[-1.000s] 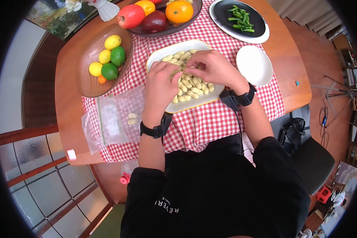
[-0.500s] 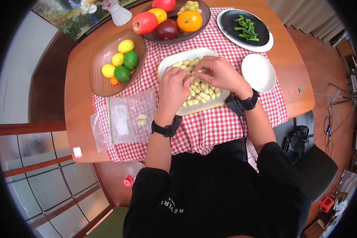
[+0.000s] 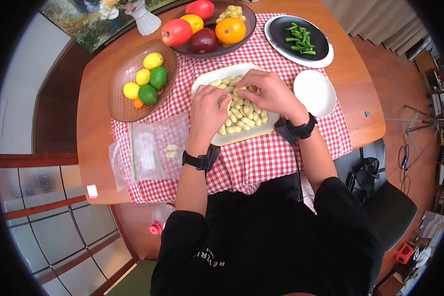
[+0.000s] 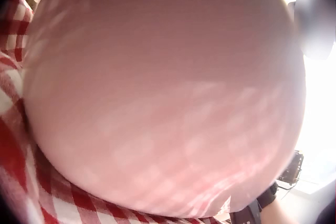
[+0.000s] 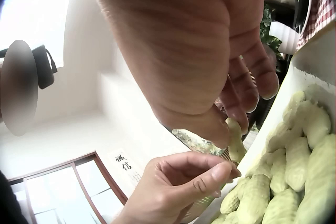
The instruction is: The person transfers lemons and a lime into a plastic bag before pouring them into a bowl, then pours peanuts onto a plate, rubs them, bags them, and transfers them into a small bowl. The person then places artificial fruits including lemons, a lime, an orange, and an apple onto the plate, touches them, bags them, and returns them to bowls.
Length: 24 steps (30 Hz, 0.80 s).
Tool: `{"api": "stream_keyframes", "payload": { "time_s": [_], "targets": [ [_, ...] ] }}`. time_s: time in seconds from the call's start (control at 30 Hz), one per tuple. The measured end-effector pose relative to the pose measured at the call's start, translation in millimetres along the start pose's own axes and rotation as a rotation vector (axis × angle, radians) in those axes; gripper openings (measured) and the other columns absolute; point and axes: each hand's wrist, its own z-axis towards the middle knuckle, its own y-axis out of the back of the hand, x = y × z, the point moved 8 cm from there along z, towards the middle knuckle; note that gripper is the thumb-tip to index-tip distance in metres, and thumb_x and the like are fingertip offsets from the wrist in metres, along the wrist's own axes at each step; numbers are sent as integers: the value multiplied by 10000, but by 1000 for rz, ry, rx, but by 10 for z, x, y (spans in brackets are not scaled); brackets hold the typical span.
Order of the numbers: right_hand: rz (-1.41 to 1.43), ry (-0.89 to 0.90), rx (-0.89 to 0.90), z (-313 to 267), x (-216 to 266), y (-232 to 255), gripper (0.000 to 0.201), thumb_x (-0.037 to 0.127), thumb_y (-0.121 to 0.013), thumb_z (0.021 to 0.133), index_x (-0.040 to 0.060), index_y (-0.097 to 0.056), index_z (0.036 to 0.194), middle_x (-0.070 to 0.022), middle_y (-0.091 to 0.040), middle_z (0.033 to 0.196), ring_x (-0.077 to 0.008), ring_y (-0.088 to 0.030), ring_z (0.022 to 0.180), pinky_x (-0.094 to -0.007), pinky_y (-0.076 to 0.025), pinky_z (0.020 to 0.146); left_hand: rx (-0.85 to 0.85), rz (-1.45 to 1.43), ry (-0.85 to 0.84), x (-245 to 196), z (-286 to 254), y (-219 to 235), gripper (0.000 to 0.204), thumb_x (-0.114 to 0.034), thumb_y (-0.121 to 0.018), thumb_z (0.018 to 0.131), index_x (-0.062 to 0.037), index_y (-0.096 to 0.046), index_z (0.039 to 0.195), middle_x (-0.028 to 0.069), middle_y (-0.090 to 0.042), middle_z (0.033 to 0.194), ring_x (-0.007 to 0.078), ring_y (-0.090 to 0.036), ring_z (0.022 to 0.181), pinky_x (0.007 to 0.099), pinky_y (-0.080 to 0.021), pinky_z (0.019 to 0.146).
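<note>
A white rectangular dish with a yellow rim holds many unshelled peanuts. Both hands are over it. The right hand pinches one peanut between thumb and fingertips, above the others in the right wrist view. Close by on the dish's left side is the left hand, its fingers bent and its thumb tip near the index finger in the right wrist view. I cannot tell whether anything is between them. The left wrist view is filled mostly by the base of the left palm.
Left of the dish lies a clear zip bag with a few peanuts. A brown bowl of lemons and limes, a larger fruit bowl, a plate of green peppers and a white bowl stand around it on the checked cloth.
The head view has shifted slightly. Both hands stay over the peanuts, with small finger movements; the right thumb and fingers now show a peanut between them.
</note>
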Motion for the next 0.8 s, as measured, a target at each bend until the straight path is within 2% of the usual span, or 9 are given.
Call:
{"api": "stream_keyframes", "payload": {
  "time_s": [0.07, 0.2, 0.43, 0.5, 0.8],
  "targets": [
    [-19, 37, -3, -13, -20, -17, 164, 140, -810, 906, 20, -799, 1018, -121, -754, 932, -249, -697, 731, -361, -570, 671, 10, -1, 1, 11, 8, -6, 115, -84, -812, 854, 6, -775, 914, 152, -733, 929, 356, -664, 941, 449, -536, 850],
    [-57, -3, 42, -5, 23, -12, 170, 164, -800, 907, 27, -799, 1007, -144, -758, 914, -293, -719, 757, -380, -575, 688, 6, -2, 8, 29, -13, -6, 111, -83, -810, 849, 0, -773, 912, 143, -725, 931, 349, -653, 954, 447, -537, 849],
    [-78, 18, 62, -8, 71, -64, 189, 194, -799, 906, 30, -800, 1001, -152, -765, 885, -314, -730, 776, -401, -577, 702, -27, -2, -4, -35, -13, 58, 119, -66, -807, 849, 19, -772, 924, 161, -731, 925, 358, -671, 927, 443, -535, 842],
    [-92, -36, 49, 2, 69, -60, 197, 231, -771, 907, 40, -789, 954, -147, -762, 858, -364, -727, 783, -455, -579, 738, -30, 13, -41, -61, -13, 61, 121, -69, -802, 853, 23, -772, 925, 162, -731, 928, 356, -672, 933, 449, -535, 849],
    [-100, 72, 13, 3, 91, -58, 166, 183, -760, 901, 40, -789, 980, -144, -753, 890, -356, -726, 813, -452, -584, 751, -74, -11, -21, -19, -15, 79, 99, -60, -796, 855, 16, -773, 913, 158, -734, 917, 352, -670, 945, 449, -532, 861]
  ]
}}
